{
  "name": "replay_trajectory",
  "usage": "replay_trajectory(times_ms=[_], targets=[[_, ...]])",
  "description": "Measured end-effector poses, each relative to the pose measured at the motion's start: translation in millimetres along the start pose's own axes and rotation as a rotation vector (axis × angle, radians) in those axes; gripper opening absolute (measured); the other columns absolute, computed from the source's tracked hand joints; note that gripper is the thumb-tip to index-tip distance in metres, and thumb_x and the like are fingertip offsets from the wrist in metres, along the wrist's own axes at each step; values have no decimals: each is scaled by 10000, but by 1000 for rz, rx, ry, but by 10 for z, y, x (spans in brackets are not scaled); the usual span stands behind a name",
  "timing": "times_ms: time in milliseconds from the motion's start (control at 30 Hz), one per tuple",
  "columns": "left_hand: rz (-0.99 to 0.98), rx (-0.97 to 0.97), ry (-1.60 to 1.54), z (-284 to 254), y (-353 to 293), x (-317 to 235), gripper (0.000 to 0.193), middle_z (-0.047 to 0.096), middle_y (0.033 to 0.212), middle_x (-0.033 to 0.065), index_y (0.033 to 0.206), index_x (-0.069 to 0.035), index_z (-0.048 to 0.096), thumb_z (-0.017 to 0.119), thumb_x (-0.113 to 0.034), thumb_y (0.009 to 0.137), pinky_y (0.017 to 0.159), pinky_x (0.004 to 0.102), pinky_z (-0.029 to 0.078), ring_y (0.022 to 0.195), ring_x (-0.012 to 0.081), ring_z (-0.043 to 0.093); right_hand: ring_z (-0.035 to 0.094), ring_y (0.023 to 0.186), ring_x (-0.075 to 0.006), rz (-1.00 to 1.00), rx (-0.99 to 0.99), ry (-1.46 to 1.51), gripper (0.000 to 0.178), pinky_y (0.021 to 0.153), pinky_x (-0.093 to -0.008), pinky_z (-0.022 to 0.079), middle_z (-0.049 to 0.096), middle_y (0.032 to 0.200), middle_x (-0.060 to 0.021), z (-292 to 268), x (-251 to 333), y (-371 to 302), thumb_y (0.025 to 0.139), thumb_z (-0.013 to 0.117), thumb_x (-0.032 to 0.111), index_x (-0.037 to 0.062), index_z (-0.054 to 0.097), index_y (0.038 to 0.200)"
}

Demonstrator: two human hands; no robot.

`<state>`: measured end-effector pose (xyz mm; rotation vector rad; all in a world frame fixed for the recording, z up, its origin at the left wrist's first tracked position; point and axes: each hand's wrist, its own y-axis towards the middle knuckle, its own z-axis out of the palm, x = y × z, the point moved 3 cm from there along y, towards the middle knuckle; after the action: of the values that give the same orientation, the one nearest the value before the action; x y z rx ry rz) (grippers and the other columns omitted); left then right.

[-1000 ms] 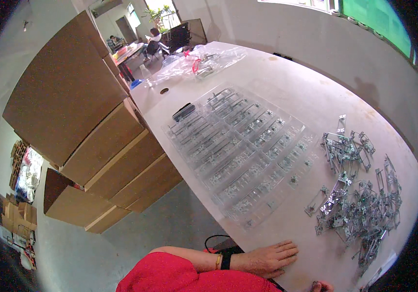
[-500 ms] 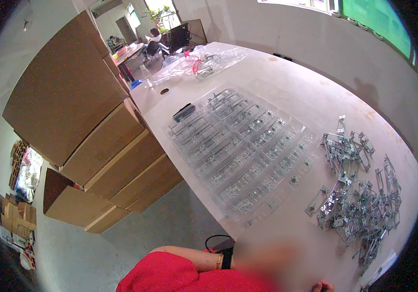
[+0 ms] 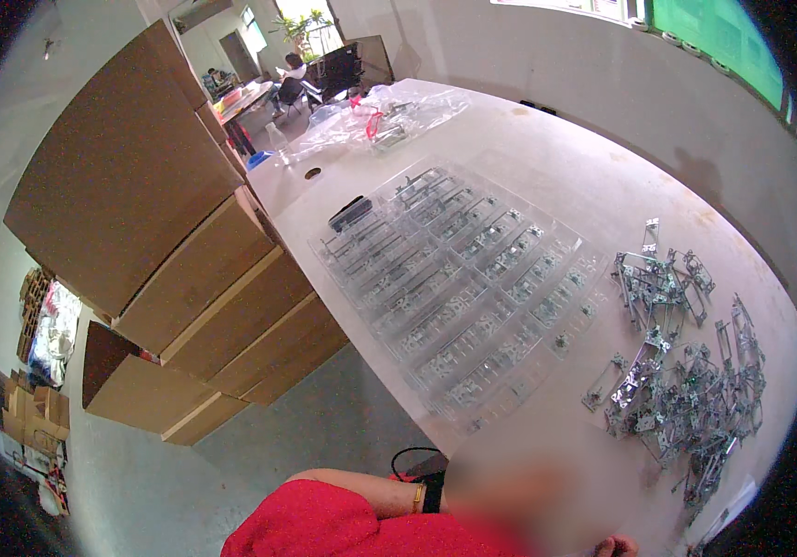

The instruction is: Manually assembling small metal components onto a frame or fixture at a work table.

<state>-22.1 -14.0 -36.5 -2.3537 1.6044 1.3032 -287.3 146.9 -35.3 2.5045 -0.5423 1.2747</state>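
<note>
**Tray compartments stocked; metal brackets loose outside**

Progress, left to right: the clear tray [image 3: 473, 277] lies at mid-table, with metal pieces [image 3: 449, 306] in most compartments that can be made out; full counts cannot be confirmed. The left hand [image 3: 517, 492], near the table's near edge, is blurred; whether its fingers are apart or together, or hold anything, cannot be told. The right hand [image 3: 617, 546] shows only in part at the lower edge; its fingers look bent, but its grip and contents cannot be verified. A tangled heap of metal brackets [image 3: 695, 399] sits to the right, outside the tray. Judged by layout, that portion remains unplaced.

Surface and room, left to right: cartons [image 3: 129, 176] stand stacked on the grey floor [image 3: 259, 455] beside the pale table [image 3: 603, 200]. A seated person [image 3: 293, 72] is in the background. A clear plastic bag [image 3: 445, 104] lies at the table's far end; a green panel [image 3: 723, 42] covers a window, upper right.
</note>
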Motion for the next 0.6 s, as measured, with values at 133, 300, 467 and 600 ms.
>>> replay_trajectory(times_ms=[133, 300, 467, 600], targets=[[-1, 6, -8, -54, 24, -14, 557, 462, 1430, 285, 1312, 79, 496, 693, -212, 881, 1230, 537, 266, 1402, 441, 404, 635, 944, -196, 18, -37, 15, 198, 889, -323, 520, 673, 1042, -107, 11, 77, 3, 1003, 671, 171, 40, 590, 1128], [12, -17, -12, -50, 34, -15, 544, 473, 1413, 280, 1298, 82, 508, 695, -212, 880, 1223, 534, 277, 1395, 442, 409, 632, 927, -186, -12, -37, -5, 202, 884, -325, 521, 675, 1025, -99, 0, -4, 5, 995, 683, 165, 43, 602, 1135], [7, -19, -5, -80, 45, -7, 534, 484, 1400, 280, 1285, 79, 519, 698, -222, 882, 1210, 533, 295, 1384, 449, 418, 635, 919, -176, 41, -68, 135, 199, 876, -320, 525, 680, 1024, -87, 41, -9, 12, 981, 700, 153, 50, 618, 1131], [-5, 36, -14, -77, 59, 7, 524, 484, 1400, 281, 1280, 79, 524, 688, -232, 892, 1206, 535, 299, 1383, 450, 419, 633, 917, -168, 74, -89, 14, 181, 864, -310, 523, 687, 1019, -74, 33, -84, -8, 976, 703, 149, 56, 634, 1115]])
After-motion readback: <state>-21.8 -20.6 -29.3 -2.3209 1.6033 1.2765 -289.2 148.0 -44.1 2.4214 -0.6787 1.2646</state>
